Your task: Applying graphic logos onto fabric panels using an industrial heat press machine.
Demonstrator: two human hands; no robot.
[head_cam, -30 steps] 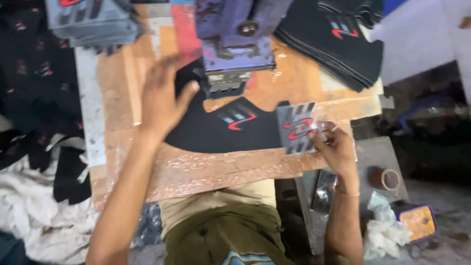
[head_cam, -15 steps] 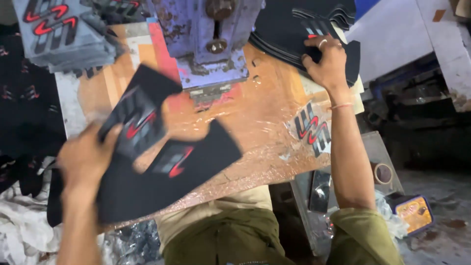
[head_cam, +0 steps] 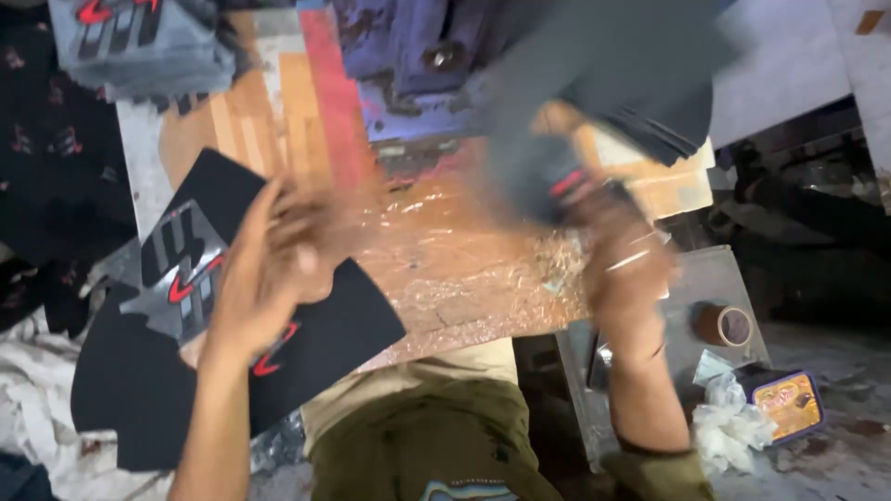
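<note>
- Two hands work at once: half a second ago the right hand (head_cam: 624, 243) reached to the stack at one o'clock; now it swings a blurred black fabric piece (head_cam: 548, 176) in over the plastic-covered board (head_cam: 464, 269), fingers closed on it.
- The left hand (head_cam: 269, 269), fingers curled, holds a printed black piece (head_cam: 186, 278) out at eight o'clock, clear of the board.
- That piece is black, with a grey-and-red print.

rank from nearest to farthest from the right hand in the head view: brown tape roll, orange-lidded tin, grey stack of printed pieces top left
1. Brown tape roll, just right of the right hand.
2. Orange-lidded tin, lower right on the floor side.
3. Grey stack of printed pieces, far top-left corner.
</note>
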